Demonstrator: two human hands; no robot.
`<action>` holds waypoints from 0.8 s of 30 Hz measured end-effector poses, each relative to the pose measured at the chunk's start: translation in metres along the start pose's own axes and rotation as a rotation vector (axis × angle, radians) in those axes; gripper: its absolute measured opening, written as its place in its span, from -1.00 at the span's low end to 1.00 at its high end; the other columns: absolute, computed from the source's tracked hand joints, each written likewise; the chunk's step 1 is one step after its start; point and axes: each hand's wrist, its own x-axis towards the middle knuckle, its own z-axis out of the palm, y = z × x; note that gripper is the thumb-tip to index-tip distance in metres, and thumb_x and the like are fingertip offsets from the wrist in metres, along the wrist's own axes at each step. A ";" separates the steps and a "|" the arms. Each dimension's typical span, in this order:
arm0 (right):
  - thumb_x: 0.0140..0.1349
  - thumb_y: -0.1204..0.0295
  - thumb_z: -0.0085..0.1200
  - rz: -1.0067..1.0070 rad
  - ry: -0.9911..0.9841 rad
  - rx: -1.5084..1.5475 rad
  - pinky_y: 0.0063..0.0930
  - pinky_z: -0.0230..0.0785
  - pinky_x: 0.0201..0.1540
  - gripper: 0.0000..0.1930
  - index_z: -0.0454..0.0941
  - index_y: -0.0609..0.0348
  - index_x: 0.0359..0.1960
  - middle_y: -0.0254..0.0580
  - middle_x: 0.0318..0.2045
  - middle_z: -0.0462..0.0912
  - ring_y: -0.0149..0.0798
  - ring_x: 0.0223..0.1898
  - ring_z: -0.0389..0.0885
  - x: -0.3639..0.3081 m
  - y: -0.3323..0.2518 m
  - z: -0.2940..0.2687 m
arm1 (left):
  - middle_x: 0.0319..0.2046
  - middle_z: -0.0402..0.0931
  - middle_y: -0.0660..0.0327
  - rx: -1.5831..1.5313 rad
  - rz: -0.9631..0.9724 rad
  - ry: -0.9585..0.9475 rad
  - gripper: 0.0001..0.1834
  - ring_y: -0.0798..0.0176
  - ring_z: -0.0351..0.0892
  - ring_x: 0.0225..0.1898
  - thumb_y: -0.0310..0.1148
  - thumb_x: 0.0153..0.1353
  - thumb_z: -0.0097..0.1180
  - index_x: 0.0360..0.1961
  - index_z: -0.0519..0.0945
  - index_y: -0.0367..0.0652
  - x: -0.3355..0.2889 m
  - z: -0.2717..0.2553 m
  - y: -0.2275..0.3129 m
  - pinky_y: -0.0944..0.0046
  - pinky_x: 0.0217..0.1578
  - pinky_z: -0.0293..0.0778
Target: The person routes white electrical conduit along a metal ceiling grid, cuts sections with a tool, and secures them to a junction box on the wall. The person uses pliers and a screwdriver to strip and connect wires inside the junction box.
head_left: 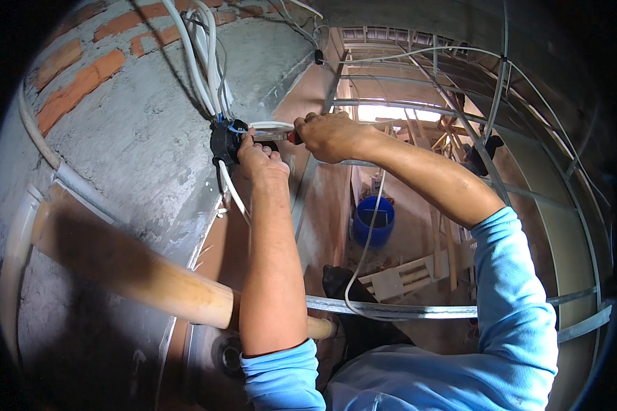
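A round black junction box (224,142) is fixed at the corner of the grey plastered wall. White cables (206,65) run down into it from above, and another white cable (234,188) leaves below. Thin blue wires (238,127) show at its mouth. My left hand (262,161) is at the box opening with its fingers curled in a pinch; what lies between the fingertips is hidden. In my right hand (332,137), closed around it, is a red-handled tool (294,137) whose metal front points left to the box. Its exact kind cannot be made out.
A thick tan pipe (137,270) crosses the lower left beside the wall. Metal ceiling rails (418,312) and a loose hanging cable (369,240) surround me. Far below stand a blue barrel (373,221) and a wooden pallet (408,277). Exposed bricks (82,89) show upper left.
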 end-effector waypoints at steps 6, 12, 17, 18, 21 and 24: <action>0.31 0.38 0.01 -0.019 -0.054 0.074 -0.05 0.44 0.10 -0.68 0.47 0.35 0.02 0.25 -0.14 0.65 0.21 -0.01 0.61 0.004 0.010 0.017 | -0.60 -0.03 0.52 0.015 -0.003 -0.019 -0.81 0.53 -0.05 -0.66 -0.16 0.45 0.00 -0.12 0.64 0.11 0.001 0.002 0.003 0.47 -0.63 -0.08; 0.37 0.30 0.08 0.031 -0.311 0.690 -0.20 0.58 -0.21 -0.75 0.53 0.25 -0.12 -0.12 -0.38 0.66 -0.13 -0.29 0.68 0.011 0.027 0.034 | -0.63 0.02 0.53 0.061 -0.046 0.013 -0.77 0.54 -0.04 -0.69 -0.08 0.47 0.01 -0.15 0.62 0.10 0.008 0.002 0.006 0.49 -0.63 0.00; 0.38 0.25 0.14 0.060 -0.883 1.627 -0.27 0.59 -0.40 -0.75 0.54 0.17 -0.11 -0.34 -0.41 0.60 -0.35 -0.40 0.63 0.019 0.042 0.056 | -0.07 0.55 0.15 -0.035 0.034 -0.026 -0.70 0.13 0.55 -0.06 -0.13 0.44 0.05 -0.10 0.62 -0.13 0.008 0.000 0.000 0.03 0.01 0.48; 0.37 0.24 0.15 -0.024 -0.914 1.682 -0.26 0.60 -0.39 -0.74 0.54 0.16 -0.11 -0.33 -0.41 0.61 -0.34 -0.40 0.64 0.021 0.043 0.057 | 0.00 0.56 0.09 -0.029 0.039 -0.014 -0.69 0.05 0.57 0.02 -0.15 0.44 0.04 -0.07 0.61 -0.17 0.007 0.000 -0.002 -0.05 0.09 0.47; 0.35 0.25 0.15 0.081 -0.707 1.426 -0.19 0.60 -0.28 -0.73 0.55 0.20 -0.11 -0.27 -0.36 0.65 -0.24 -0.34 0.67 0.018 0.039 0.055 | -0.03 0.58 0.10 -0.104 0.028 0.020 -0.70 0.08 0.57 -0.02 -0.19 0.31 0.22 -0.07 0.61 -0.17 0.006 0.001 -0.006 -0.03 0.05 0.48; 0.29 0.30 0.17 -0.085 -0.184 0.498 -0.12 0.57 -0.13 -0.70 0.54 0.29 -0.10 -0.08 -0.28 0.70 -0.01 -0.25 0.69 0.004 0.031 0.041 | -0.03 0.60 0.16 -0.056 0.082 0.090 -0.62 0.14 0.57 -0.05 -0.16 0.20 0.36 -0.06 0.62 -0.15 0.011 -0.001 -0.008 0.06 -0.03 0.47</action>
